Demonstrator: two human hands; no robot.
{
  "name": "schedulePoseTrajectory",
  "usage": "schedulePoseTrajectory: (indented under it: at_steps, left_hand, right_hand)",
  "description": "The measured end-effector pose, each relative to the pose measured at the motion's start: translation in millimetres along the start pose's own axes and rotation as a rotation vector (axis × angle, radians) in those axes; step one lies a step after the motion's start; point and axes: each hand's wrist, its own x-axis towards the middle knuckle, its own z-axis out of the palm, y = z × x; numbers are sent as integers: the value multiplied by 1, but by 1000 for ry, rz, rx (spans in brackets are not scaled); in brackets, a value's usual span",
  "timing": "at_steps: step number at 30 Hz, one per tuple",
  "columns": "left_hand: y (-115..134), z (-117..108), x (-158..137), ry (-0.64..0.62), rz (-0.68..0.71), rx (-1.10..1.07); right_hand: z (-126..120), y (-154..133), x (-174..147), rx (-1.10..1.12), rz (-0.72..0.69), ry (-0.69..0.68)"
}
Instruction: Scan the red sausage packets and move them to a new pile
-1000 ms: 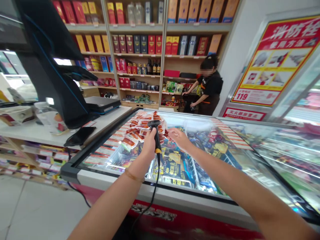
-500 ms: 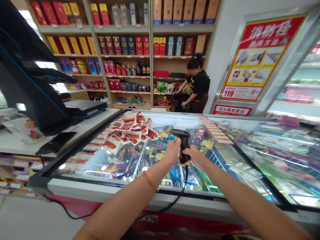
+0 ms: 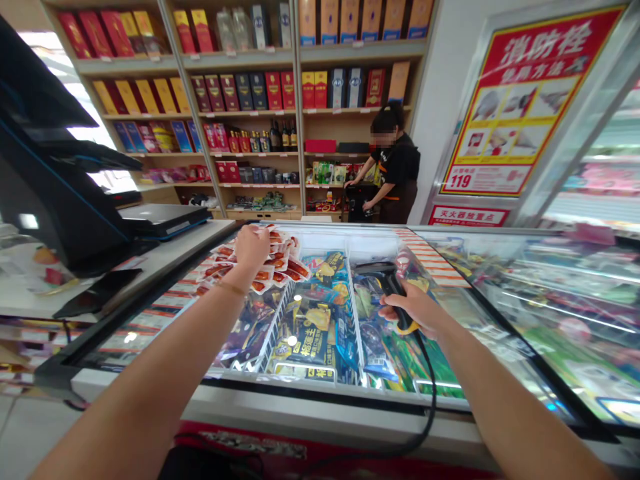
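My right hand is wrapped round the grip of a black barcode scanner with a yellow-tipped base. It holds the scanner above the glass lid of a chest freezer, and a black cable runs down from the grip. My left hand is over a pile of vacuum-packed reddish sausages on the far left part of the glass. The back of that hand faces me and most of its fingers are hidden, so I cannot see whether a pack is between them.
Bagged frozen goods lie in wire baskets under the glass. Left stands a counter with a scale and a dark flat device. A second freezer adjoins at right. A person stands by the back shelves.
My left hand has left the scanner and moved left to the sausage packs. My right hand has carried the scanner a little to the right, and it tilts more.
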Motion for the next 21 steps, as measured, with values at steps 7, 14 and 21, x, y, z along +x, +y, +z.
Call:
schedulePoseTrajectory:
  at_steps: [7,14,21]
  left_hand:
    - [-6,10,50,-173,-152,421]
    - [-7,18,64,-241,-152,464]
    - [0,13,44,-127,11,280]
  right_hand:
    - [5,-1,-3,-20,-17,9]
    - [6,-5,-4,-35,20,32]
    - [3,-1,-1,-24,-2,21]
